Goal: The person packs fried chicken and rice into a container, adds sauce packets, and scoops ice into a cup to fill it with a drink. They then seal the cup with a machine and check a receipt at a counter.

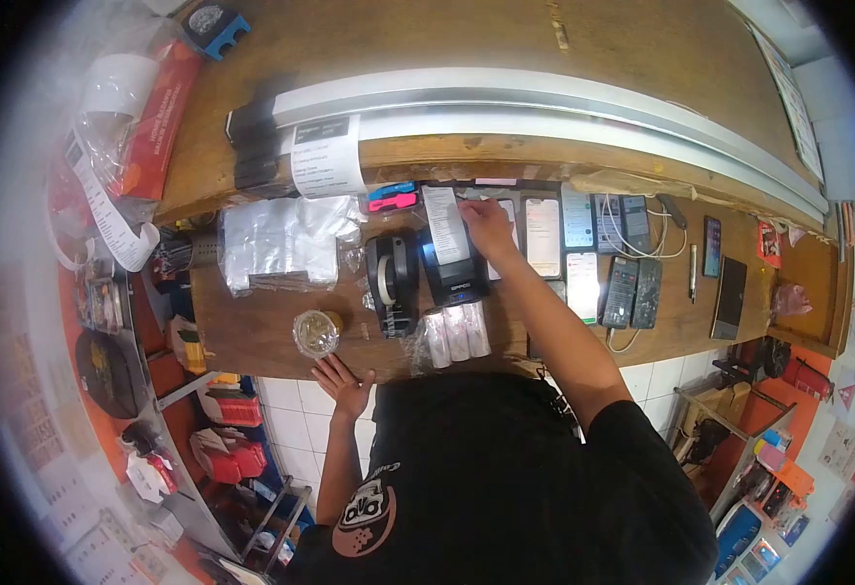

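My right hand (pixel 486 222) is at the upper end of a printed paper slip (pixel 446 226), its fingers closed at the slip's right edge. The slip lies over a black receipt printer (pixel 455 280). My left hand (pixel 343 387) is spread at the table's front edge, just below a cup with a clear film top (pixel 316 333); whether a fingertip touches the cup is unclear. A black tape dispenser (pixel 391 283) stands left of the printer. Wrapped white rolls (pixel 457 333) lie in front of the printer.
Several phones (pixel 543 237) and handheld devices (pixel 621 292) with a white cable lie to the right. Clear plastic bags (pixel 281 239) lie at the left. A raised wooden shelf (pixel 505 161) with metal rails spans the back. A pen (pixel 693 272) lies farther right.
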### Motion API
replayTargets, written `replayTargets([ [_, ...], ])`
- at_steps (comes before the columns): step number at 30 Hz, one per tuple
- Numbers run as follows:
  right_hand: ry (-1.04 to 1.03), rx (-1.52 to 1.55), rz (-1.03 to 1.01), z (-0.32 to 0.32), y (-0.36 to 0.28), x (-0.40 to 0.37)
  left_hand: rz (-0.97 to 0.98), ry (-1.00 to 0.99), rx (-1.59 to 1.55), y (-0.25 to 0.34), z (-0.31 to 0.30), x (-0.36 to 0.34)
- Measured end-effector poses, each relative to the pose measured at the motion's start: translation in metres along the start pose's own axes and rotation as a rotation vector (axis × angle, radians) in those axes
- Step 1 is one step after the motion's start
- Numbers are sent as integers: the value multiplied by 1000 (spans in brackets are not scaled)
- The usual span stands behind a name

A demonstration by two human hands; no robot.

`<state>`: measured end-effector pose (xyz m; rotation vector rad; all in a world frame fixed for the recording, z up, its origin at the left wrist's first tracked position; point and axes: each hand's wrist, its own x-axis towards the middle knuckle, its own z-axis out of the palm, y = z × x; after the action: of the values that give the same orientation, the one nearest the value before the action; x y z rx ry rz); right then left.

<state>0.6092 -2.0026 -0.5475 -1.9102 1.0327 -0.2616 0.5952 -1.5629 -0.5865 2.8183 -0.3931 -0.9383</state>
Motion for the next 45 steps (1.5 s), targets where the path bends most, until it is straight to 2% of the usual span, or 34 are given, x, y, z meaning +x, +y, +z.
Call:
replayTargets([
  [8,-125,-61,34,8,5,11,12,21,1,2,0,0],
  [13,-98,96,159,7,4,10,17,32,-5,2,0,-1],
  [16,-151,264,151,7,11,14,38,59,3,1,2,0],
  [20,-124,267,164,14,16,20,30,54,-6,-2,4,0],
  [23,-241,344,239,6,5,19,58,89,6,-2,5,0],
  [25,-324,492,144,-5,-7,11,42,55,-16,0,1,0],
  [26,-324,492,143,-12,-13,4,43,56,-17,1,0,0],
  [28,-264,501,-72,-30,-33,-18,13,7,-19,2,0,0],
  [29,-267,500,-73,-38,-40,-30,11,7,-21,3,-1,0],
  [31,-494,677,5,-53,-44,-54,-17,-38,-2,4,-4,0],
  [35,-591,618,52,-57,-31,-94,-7,-33,-5,4,-4,1],
  [37,-592,639,45,-48,-17,-102,-13,-44,26,3,-4,2],
  [40,-473,579,32,-44,-21,-112,-47,-69,128,11,-10,1],
  [41,-373,516,56,-45,-25,-116,-42,-62,129,14,-13,0],
  [42,-273,454,78,-44,-32,-119,-29,-128,316,22,-23,-3],
  [43,-270,458,71,-38,-30,-121,-18,-194,503,31,-34,-7],
  [44,-249,528,-5,-29,-25,-122,-17,-185,504,40,-46,-11],
  [45,-228,597,-82,-22,-23,-124,26,-338,446,51,-59,-15],
])
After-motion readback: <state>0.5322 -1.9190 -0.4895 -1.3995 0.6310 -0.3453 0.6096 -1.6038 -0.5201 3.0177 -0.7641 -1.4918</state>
